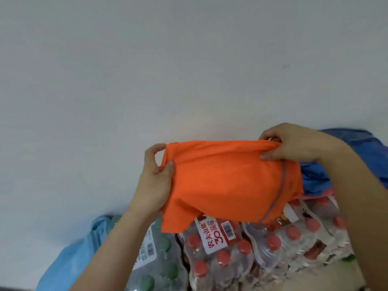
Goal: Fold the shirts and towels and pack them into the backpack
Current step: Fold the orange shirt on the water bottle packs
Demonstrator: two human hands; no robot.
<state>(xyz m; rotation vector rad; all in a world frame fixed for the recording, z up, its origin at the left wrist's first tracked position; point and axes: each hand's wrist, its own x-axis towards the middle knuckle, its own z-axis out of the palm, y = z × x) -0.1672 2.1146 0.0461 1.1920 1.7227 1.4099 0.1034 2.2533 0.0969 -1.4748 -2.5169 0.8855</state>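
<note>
Found shirt [226, 185] partly folded, held in air above bottle packs [220, 259], long axis left to right, lower part hanging. Noted left hand [155, 179] pinching the left end, thumb on front, and right hand [294, 143] gripping the bunched upper right corner. Judged both hands equally near, 1 per end. Recorded blue cloth [373, 156] behind right forearm. Could not locate backpack. Likely next: bringing ends together.
</note>
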